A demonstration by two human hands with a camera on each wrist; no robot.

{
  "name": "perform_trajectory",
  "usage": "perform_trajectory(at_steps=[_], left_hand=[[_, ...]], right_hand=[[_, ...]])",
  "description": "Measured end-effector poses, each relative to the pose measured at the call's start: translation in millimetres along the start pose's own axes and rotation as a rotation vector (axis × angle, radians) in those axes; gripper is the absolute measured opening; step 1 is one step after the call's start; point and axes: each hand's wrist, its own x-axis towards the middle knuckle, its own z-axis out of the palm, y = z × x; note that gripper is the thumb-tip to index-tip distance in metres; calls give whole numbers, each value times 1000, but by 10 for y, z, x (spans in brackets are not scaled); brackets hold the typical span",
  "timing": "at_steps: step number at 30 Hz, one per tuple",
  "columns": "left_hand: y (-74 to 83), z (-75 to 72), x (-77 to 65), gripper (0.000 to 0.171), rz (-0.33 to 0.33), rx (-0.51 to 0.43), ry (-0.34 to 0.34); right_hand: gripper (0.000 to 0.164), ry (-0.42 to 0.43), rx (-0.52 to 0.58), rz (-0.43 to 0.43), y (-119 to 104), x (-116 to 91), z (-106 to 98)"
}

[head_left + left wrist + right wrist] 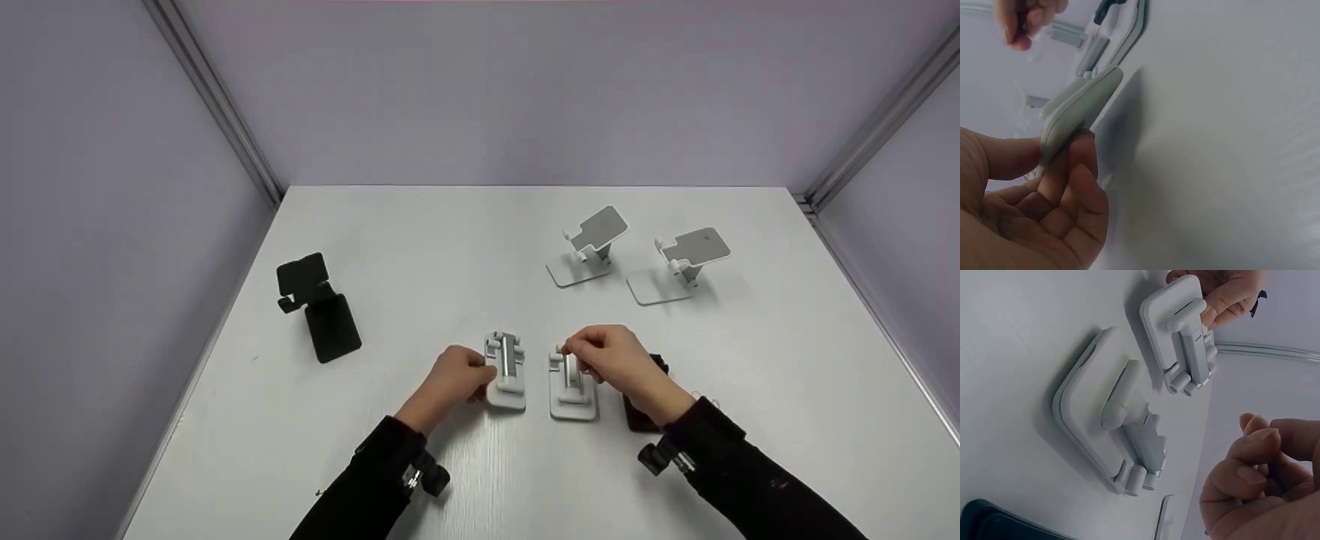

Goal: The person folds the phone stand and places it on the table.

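Observation:
My left hand (pixel 456 375) pinches the edge of a folded white phone stand (pixel 506 396) between thumb and fingers. In the left wrist view that stand (pixel 1081 107) is tilted, with a shadow beside it. Right of it a second folded white phone stand (pixel 573 409) lies flat on the table, its grey hinge arm folded down. Above this second stand hovers my right hand (pixel 611 360), fingers loosely curled. The right wrist view shows nothing between the right hand's fingers (pixel 1249 475) and a gap to the stand (pixel 1092 391).
A folded black phone stand (pixel 641 420) lies partly hidden under my right forearm. Two unfolded white phone stands (pixel 600 229) (pixel 697 247) stand at the back right. An unfolded black phone stand (pixel 332 330) stands at the left. Walls border the white table (pixel 420 247).

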Motion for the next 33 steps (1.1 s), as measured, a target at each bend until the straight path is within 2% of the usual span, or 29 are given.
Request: perform_trajectory(at_steps=[4, 10, 13, 18, 21, 24, 26, 28, 30, 33], left_hand=[[-15, 3, 0, 19, -9, 68, 23], [-15, 27, -37, 27, 54, 349, 132], [0, 48, -71, 21, 38, 448, 182], [26, 53, -107, 16, 21, 496, 191], [29, -16, -109, 17, 24, 493, 204], [17, -177, -102, 20, 20, 459, 258], [-9, -330, -98, 23, 20, 377, 309], [-43, -500, -101, 28, 14, 257, 359], [-84, -673, -121, 33, -1, 90, 394], [-142, -910, -173, 40, -42, -157, 439]], right_hand=[[26, 6, -9, -13, 25, 0, -36], [27, 23, -46, -34, 57, 1, -108], [27, 33, -63, -25, 74, 7, -130], [26, 45, -72, -23, 101, 16, -150], [26, 45, -77, -31, 109, 22, -151], [26, 45, -88, -31, 109, 24, -156], [25, 50, -101, -31, 111, 23, -165], [25, 57, -115, -39, 120, 21, -181], [24, 63, -135, -63, 136, 24, -196], [23, 94, -231, -138, 176, 37, -219]])
